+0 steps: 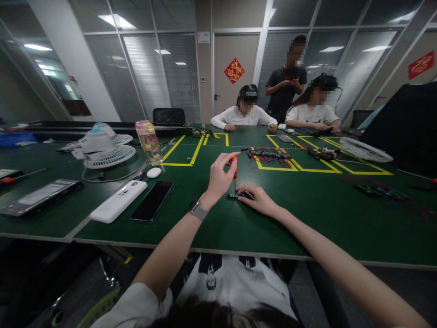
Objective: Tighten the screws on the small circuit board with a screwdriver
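My left hand (220, 176) is closed round the orange handle of a screwdriver (235, 175), which stands nearly upright. Its thin shaft points down to a small green circuit board (232, 196) on the green table. Whether the tip touches the board I cannot tell. Just to the right, my right hand (258, 199) lies low over the table, its fingers pressing on the board and partly hiding it. Something dark shows under those fingers. Beyond both hands lies a heap of circuit boards with red and blue wires (269, 156).
To the left are a phone (152, 201), a white power bank (119, 201), a white earbud case (154, 172), a drink bottle (149, 143) and white fans (108, 152). More wired boards (392, 193) lie at right. Yellow tape (278, 169) marks the table. Several people are across it.
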{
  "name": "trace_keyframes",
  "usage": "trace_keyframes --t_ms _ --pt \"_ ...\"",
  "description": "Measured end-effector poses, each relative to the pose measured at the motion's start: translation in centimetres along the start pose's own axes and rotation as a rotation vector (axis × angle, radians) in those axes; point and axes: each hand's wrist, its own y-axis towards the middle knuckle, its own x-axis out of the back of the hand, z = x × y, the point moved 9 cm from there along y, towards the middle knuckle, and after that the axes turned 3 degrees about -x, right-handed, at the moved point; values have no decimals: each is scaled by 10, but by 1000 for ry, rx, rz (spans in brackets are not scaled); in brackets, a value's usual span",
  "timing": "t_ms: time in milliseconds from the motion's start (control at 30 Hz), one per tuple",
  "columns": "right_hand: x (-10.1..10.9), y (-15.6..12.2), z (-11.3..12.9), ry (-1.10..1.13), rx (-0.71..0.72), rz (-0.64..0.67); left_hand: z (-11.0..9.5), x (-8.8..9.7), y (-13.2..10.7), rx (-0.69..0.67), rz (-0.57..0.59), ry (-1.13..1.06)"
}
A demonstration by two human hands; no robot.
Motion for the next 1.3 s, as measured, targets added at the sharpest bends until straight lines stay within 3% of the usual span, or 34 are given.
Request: trace_keyframes --t_ms 167,433,633,1300 --pt "0 0 0 -3 4 1 -1 2 -1 -1 -15 76" --pt "-1 0 -2 -8 3 -8 1 -1 -1 -24 -11 -17" --pt "-1 0 -3 2 0 -4 -4 4 -1 -26 -48 74" --pt "0 0 -2 -8 9 -12 0 2 -2 -6 -10 48"
